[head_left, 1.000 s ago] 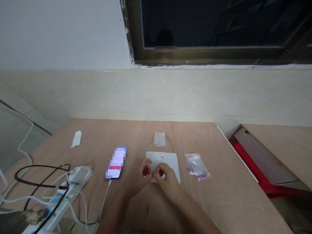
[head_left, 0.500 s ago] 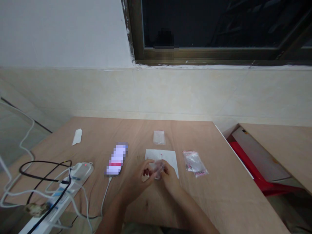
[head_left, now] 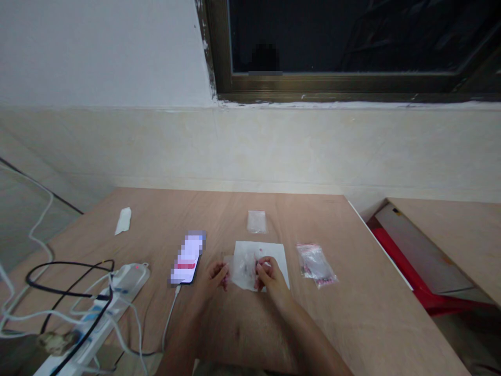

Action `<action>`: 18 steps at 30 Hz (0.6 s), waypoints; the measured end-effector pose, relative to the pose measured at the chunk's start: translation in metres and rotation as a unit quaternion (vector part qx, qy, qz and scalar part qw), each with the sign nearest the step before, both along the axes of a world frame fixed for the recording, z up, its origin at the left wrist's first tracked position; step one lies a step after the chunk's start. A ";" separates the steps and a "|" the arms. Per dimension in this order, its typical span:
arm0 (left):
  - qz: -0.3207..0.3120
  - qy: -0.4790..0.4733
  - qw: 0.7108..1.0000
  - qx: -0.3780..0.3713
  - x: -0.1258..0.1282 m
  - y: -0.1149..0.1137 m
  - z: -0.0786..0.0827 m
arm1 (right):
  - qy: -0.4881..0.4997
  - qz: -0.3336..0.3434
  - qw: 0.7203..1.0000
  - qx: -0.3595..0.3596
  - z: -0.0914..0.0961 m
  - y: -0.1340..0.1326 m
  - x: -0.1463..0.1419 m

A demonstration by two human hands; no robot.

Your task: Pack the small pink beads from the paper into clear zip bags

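Note:
Over a white sheet of paper [head_left: 278, 251] my two hands are apart, with clear plastic between them. My left hand [head_left: 216, 278] is closed at the left, pinching the edge of a small clear zip bag [head_left: 230, 270] that has reddish marks near the fingers. On the other side, my right hand [head_left: 272, 274] pinches the edge of a clear plastic bag [head_left: 246, 266] lying across the paper. Whether these are two bags or one stretched piece is hard to tell. A flat clear bag [head_left: 257, 222] lies beyond the paper.
Right of the paper lie more clear bags [head_left: 315, 261] with pink edges. A lit phone [head_left: 188, 258] on a white cable is at the left. Farther left are a power strip [head_left: 131, 277] with tangled cords and a white scrap [head_left: 123, 220]. A red stool [head_left: 422, 287] stands beyond the table's right edge.
My hands were close together on crumpled clear plastic; now they have moved apart sideways, the left one leftward, with the plastic spread out between them.

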State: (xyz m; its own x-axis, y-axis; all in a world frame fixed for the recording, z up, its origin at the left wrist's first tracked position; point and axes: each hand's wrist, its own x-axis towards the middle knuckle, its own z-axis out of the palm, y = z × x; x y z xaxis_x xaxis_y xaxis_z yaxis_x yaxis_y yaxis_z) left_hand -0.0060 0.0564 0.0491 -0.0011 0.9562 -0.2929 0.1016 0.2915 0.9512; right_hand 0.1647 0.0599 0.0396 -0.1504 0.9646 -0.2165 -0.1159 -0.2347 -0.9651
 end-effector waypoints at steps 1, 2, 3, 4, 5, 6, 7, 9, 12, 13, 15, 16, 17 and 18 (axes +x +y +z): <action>0.008 -0.001 1.000 -0.001 -0.002 0.002 -0.003 | 0.000 -0.001 1.000 -0.003 -0.004 -0.001 0.000; 0.013 -0.001 1.000 -0.002 -0.004 0.004 -0.007 | 0.000 0.004 1.000 -0.006 -0.008 -0.003 -0.001; 0.016 0.001 1.000 -0.001 -0.006 0.005 -0.009 | 0.000 0.012 1.000 -0.011 -0.013 -0.004 -0.002; 0.019 0.004 1.000 -0.001 -0.007 0.006 -0.012 | -0.002 0.023 1.000 -0.017 -0.017 -0.005 -0.003; 0.021 0.007 1.000 0.000 -0.008 0.007 -0.014 | -0.006 0.033 0.999 -0.022 -0.021 -0.006 -0.004; 0.022 0.009 1.000 0.000 -0.008 0.008 -0.016 | -0.012 0.040 0.999 -0.025 -0.025 -0.007 -0.005; 0.022 0.010 1.000 0.000 -0.008 0.008 -0.018 | -0.020 0.044 0.998 -0.027 -0.028 -0.007 -0.006; 0.021 0.007 1.000 -0.003 -0.008 0.008 -0.021 | -0.036 0.041 0.998 -0.032 -0.032 -0.007 -0.007; 0.021 -0.014 1.000 -0.008 -0.009 0.008 -0.025 | -0.044 0.026 0.998 -0.044 -0.032 -0.006 -0.005; 0.025 -0.023 0.999 -0.010 -0.009 0.008 -0.026 | -0.042 0.025 0.998 -0.047 -0.032 -0.006 -0.005; 0.034 -0.039 0.999 -0.017 -0.009 0.008 -0.028 | -0.034 0.026 0.998 -0.052 -0.031 -0.006 -0.004; 0.035 -0.046 0.998 -0.022 -0.010 0.008 -0.028 | -0.029 0.025 0.998 -0.054 -0.031 -0.006 -0.003; 0.035 -0.053 0.998 -0.029 -0.010 0.008 -0.028 | -0.024 0.023 0.998 -0.055 -0.031 -0.006 -0.003; 0.034 -0.059 0.997 -0.035 -0.010 0.008 -0.028 | -0.020 0.023 0.998 -0.055 -0.032 -0.006 -0.002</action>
State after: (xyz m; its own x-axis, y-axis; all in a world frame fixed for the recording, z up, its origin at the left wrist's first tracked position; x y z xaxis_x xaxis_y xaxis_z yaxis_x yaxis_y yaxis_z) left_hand -0.0160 0.0647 0.0209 -0.0266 0.9322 -0.3610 -0.0325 0.3601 0.9323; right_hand 0.1623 0.0536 0.0079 -0.1821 0.9273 -0.3272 -0.0641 -0.3432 -0.9371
